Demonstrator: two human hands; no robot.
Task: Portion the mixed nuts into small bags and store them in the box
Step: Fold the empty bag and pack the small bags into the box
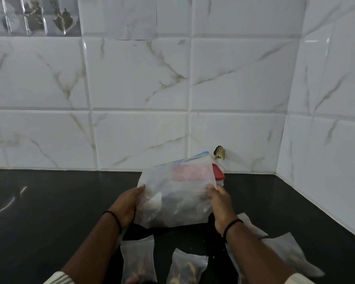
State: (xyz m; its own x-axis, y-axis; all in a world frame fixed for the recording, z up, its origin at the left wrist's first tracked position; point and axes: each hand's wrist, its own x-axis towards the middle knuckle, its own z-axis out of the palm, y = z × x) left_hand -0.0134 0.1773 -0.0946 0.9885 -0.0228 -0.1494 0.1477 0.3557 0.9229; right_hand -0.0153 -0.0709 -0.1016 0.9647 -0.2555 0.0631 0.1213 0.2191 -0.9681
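I hold a large translucent zip bag [176,191] up over the black counter, its blue zip edge at the top and dark nuts showing dimly near its bottom. My left hand [127,206] grips its left side and my right hand [220,203] grips its right side. Behind the bag, a box with a red lid [219,173] stands on the counter, mostly hidden. Small bags with nuts lie near me: one [137,261] at lower left, one [188,267] in the middle, another [291,255] at the right.
The black counter [49,212] meets a white marble-tiled wall [141,99] at the back and a side wall [326,119] at the right. A small hole [219,153] marks the back wall just above the box.
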